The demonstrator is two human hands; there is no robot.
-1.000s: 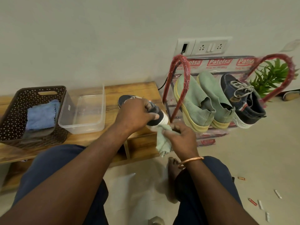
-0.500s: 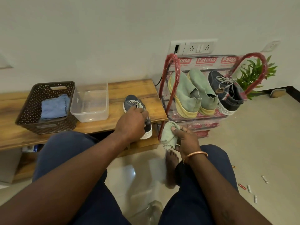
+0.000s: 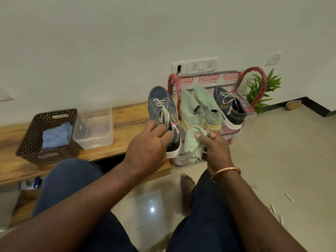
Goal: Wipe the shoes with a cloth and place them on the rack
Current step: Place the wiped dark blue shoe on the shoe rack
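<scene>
While the left hand point(image 3: 147, 148) curls its fingers over the laces and collar of a blue denim lace-up sneaker with a white sole point(image 3: 163, 106), the shoe hangs in the air with its toe pointing up and away. It sits above the right end of the long wooden bench point(image 3: 127, 113), just left of the shoe rack with red-wrapped arched ends point(image 3: 263, 80). The right hand point(image 3: 216, 148), a copper bangle point(image 3: 225, 170) on its wrist, pinches a crumpled pale green cloth point(image 3: 193, 140) between thumb and fingers. The cloth is just beside the sneaker's heel; whether they touch I cannot tell.

On the rack's top shelf stand a pair of pale green slip-on shoes with yellow soles point(image 3: 198, 108) and, to their right, a dark blue lace-up sneaker point(image 3: 231, 108), all toes up. On the bench sit a brown perforated plastic basket point(image 3: 36, 128) holding a folded blue cloth point(image 3: 55, 136), and beside it a clear plastic tub point(image 3: 94, 130). A green leafy plant point(image 3: 269, 88) stands behind the rack.
</scene>
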